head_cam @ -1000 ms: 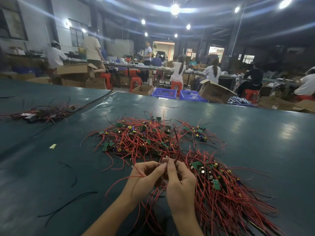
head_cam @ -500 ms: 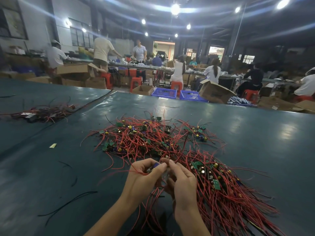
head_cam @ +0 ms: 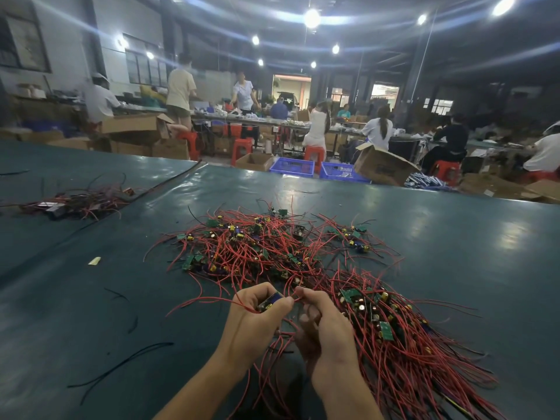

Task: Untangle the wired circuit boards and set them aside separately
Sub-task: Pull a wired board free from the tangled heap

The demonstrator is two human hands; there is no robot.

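No legible text or labels

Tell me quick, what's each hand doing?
Left hand: gripping a small circuit board trailing red wires.
Right hand: pinching a thin red wire.

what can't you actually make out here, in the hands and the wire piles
All in the head view:
- Circuit board in the left hand: mostly covered by curled fingers.
- Right hand: lower fingers motion-blurred; where the red wire it pinches leads is lost among the others.
- Near pile: cut off by the bottom edge.
- Far-left pile: too small and dim to count boards.
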